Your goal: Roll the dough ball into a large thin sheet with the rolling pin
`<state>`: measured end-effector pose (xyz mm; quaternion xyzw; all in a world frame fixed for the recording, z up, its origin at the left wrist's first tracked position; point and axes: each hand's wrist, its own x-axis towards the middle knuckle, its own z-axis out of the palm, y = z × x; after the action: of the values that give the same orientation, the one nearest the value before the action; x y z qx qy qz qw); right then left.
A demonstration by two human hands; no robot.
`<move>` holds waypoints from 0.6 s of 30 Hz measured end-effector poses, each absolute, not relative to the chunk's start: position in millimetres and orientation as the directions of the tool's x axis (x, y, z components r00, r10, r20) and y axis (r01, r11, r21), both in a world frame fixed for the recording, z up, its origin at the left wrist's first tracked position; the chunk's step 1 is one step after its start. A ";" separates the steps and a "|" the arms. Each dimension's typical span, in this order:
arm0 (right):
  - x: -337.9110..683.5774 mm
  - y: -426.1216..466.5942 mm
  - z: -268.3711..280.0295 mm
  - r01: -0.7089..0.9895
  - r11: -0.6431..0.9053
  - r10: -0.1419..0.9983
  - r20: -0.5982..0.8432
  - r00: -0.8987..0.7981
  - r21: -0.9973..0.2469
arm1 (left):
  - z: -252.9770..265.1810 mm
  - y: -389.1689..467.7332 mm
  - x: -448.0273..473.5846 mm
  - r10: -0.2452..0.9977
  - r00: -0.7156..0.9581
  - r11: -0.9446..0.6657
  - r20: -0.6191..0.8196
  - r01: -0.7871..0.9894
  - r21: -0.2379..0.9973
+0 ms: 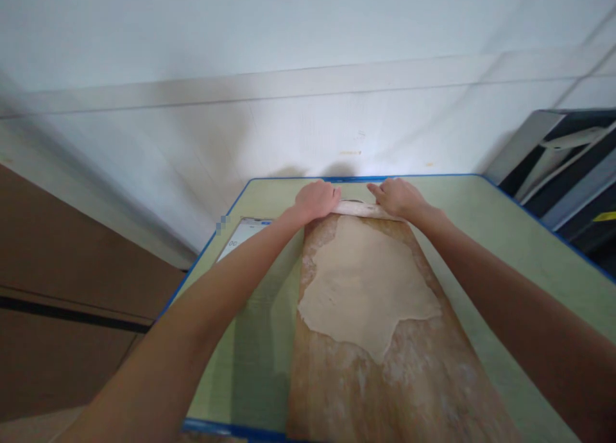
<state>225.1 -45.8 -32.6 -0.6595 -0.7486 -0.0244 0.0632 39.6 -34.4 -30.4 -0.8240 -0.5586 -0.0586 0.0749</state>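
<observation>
A sheet of dough [368,276], thin and ragged at its edges, lies spread on a floury wooden board [332,391]. Across the board's far end rests a pale, flour-dusted rolling pin [359,208], just at the dough's far edge. My left hand [317,200] is closed over the pin's left end. On its right end sits my right hand [397,198], fingers curled round it and one finger pointing inward. Both my arms are stretched forward. The pin's two tips are hidden beneath my hands.
The board lies on a light green table [524,257] with a blue rim, against a white wall [308,135]. A phone [243,234] with a lit screen lies left of the board, partly behind my left arm. Dark and grey items [568,167] stand beyond the table's right edge.
</observation>
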 end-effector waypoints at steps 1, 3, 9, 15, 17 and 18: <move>230.0 -50.5 -32.2 0.993 0.115 0.986 0.123 -0.109 -0.040 | -30.4 -32.8 45.5 0.910 0.377 -0.373 0.173 0.926 -0.053; 239.0 -61.3 -31.3 0.995 0.098 0.989 0.119 -0.094 -0.033 | -29.6 -30.4 56.5 0.906 0.389 -0.387 0.164 0.921 -0.046; 257.9 -100.1 -34.4 0.972 0.232 0.934 0.274 -0.230 0.025 | -24.2 -35.5 64.5 0.868 0.466 -0.461 0.172 0.885 -0.066; 264.3 -127.0 -36.4 0.930 0.320 0.922 0.166 -0.349 0.179 | -23.1 -57.1 50.4 0.805 0.558 -0.529 0.203 0.829 -0.182; 261.0 -132.2 -31.2 0.930 0.291 0.933 0.147 -0.328 0.225 | -21.9 -64.3 47.4 0.781 0.591 -0.551 0.202 0.804 -0.223; 259.3 -134.4 -27.9 0.928 0.280 0.934 0.153 -0.322 0.245 | -20.5 -67.6 46.1 0.768 0.608 -0.563 0.200 0.790 -0.242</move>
<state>259.3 -134.4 -27.9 -0.5822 -0.7998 -0.1454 -0.0103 46.1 -67.6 -20.5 -0.8834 -0.4410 -0.0357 0.1547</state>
